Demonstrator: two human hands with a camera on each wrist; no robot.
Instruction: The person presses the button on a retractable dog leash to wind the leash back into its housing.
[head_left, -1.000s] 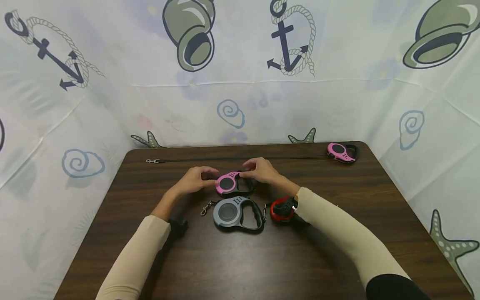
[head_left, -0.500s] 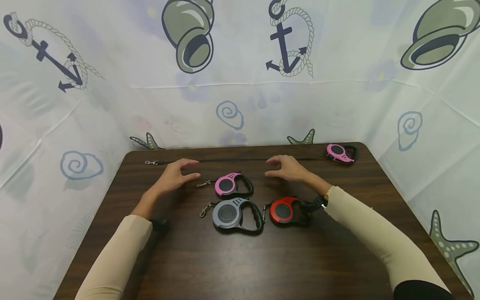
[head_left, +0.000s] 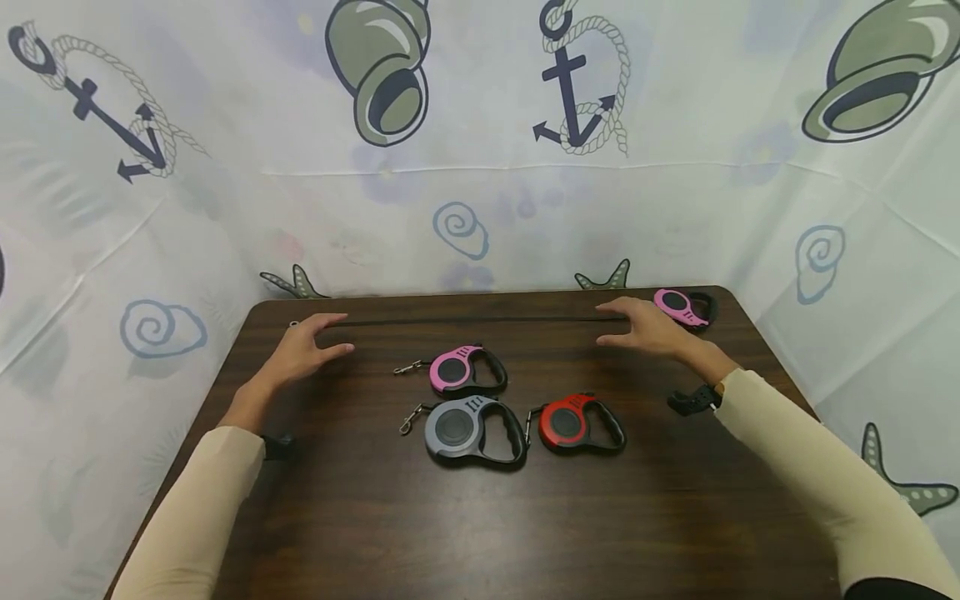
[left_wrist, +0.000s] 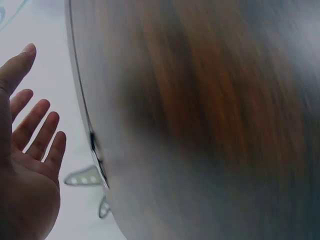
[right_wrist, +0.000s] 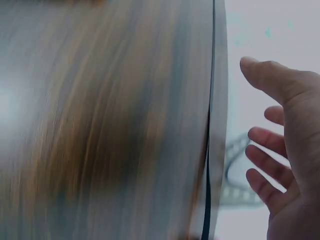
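My left hand (head_left: 296, 354) hovers over the back left of the table, empty, its thumb spread from the fingers. On the back right my right hand (head_left: 648, 329) is likewise empty, near a pink retractable dog leash (head_left: 675, 302). That leash's black strap (head_left: 472, 320) runs along the back of the table to a metal clip, mostly hidden by my left hand. Between the hands lie a second pink retractable leash (head_left: 448, 371), a larger grey one (head_left: 454, 425) in front of it and a red one (head_left: 562, 423) to the right. Both wrist views show relaxed, parted fingers.
The dark wooden table (head_left: 480, 533) ends at the back against a white patterned cloth (head_left: 480, 142), which also hangs at both sides. Short metal clips (head_left: 408, 367) stick out left of the middle pink and grey leashes.
My hands let go of the middle pink leash and have moved apart, the left one leftward and the right one rightward. The leashes stay where they lay.
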